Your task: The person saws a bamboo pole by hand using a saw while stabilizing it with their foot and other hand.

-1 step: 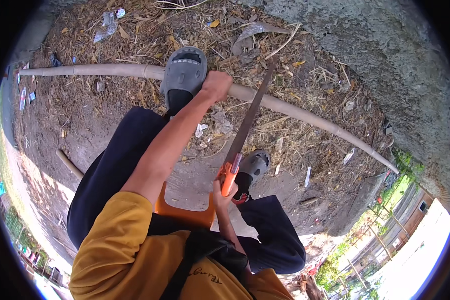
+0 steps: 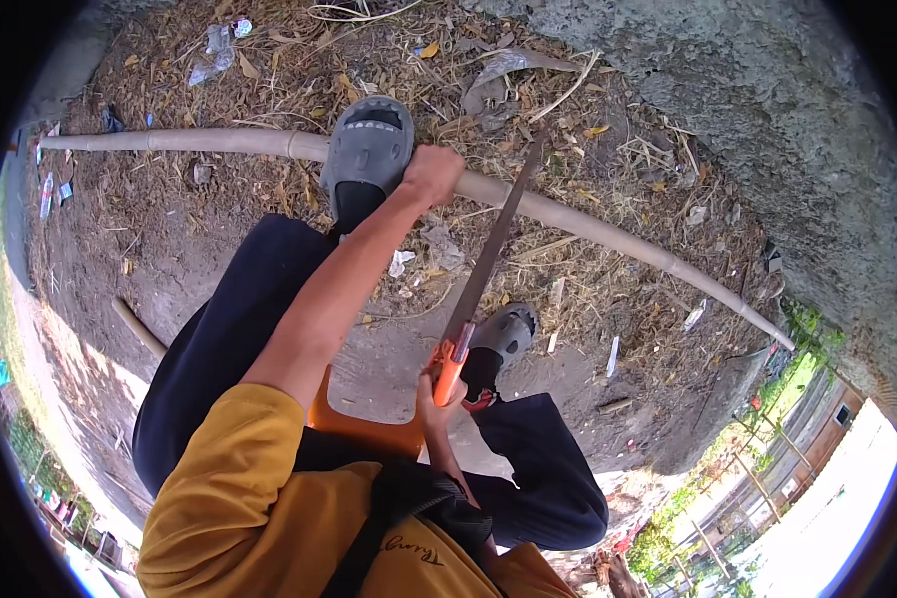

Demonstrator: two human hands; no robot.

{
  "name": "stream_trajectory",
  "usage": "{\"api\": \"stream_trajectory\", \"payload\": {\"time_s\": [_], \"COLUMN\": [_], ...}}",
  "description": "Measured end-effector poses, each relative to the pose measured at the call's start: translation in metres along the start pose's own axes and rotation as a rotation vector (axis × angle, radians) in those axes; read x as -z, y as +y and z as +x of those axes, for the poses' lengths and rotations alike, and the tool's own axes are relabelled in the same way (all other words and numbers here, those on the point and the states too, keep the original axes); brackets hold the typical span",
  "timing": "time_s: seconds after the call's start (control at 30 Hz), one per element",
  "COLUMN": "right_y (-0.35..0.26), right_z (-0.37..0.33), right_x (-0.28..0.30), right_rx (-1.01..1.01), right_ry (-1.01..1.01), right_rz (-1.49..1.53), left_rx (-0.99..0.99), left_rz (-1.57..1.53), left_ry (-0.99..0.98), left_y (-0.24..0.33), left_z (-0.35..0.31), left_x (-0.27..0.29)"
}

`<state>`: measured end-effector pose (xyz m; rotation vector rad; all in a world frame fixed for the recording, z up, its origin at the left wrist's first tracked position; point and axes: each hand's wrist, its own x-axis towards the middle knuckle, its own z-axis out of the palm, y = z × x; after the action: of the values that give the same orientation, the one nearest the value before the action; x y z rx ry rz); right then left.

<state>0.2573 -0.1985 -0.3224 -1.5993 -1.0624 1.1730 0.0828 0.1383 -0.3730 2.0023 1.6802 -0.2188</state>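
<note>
A long, pale bamboo pole (image 2: 608, 235) lies across the ground in front of me. My left hand (image 2: 435, 174) is closed around it, just right of my left foot, whose grey clog (image 2: 371, 149) presses on the pole. My right hand (image 2: 439, 402) grips the orange handle of a handsaw (image 2: 488, 254) low between my knees. The saw's long, dark blade slants up and to the right and crosses the pole a little right of my left hand. Whether its teeth have cut into the pole is too small to tell.
A rough concrete wall (image 2: 767, 120) rises at the far right. Behind my right hand is an orange plastic stool (image 2: 369, 429). My right clog (image 2: 511, 334) stands near the saw. A short stick (image 2: 138, 325) lies at left; dry leaves and litter cover the soil.
The saw has slid slightly back toward me, its handle and my right hand shifting down and a little left. My left hand and the pole stay in place.
</note>
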Motion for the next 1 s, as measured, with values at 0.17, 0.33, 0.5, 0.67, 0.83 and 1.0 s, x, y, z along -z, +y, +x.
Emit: {"api": "stream_trajectory", "payload": {"time_s": [0.17,0.33,0.5,0.67,0.83,1.0], "right_y": [-0.015,0.002,0.008,-0.032,-0.029,-0.043], "right_z": [0.009,0.058,-0.024,0.08,0.012,0.07], "right_x": [-0.005,-0.005,0.028,-0.001,0.011,-0.008], "right_rx": [-0.08,-0.023,-0.081,-0.113,-0.106,-0.117], "right_ry": [-0.094,-0.001,-0.024,-0.008,-0.068,-0.013], "right_rz": [-0.052,-0.042,-0.043,0.026,-0.062,0.001], "left_rx": [0.038,0.032,-0.006,0.0,0.022,0.063], "left_rz": [-0.036,0.0,-0.008,-0.037,-0.027,0.004], "left_ry": [0.042,0.0,-0.028,-0.035,-0.07,0.044], "left_y": [-0.01,-0.001,-0.002,-0.007,-0.016,0.0], "left_z": [-0.01,0.006,0.004,0.003,-0.003,-0.003], "left_x": [-0.011,-0.015,-0.001,0.0,-0.004,-0.014]}}
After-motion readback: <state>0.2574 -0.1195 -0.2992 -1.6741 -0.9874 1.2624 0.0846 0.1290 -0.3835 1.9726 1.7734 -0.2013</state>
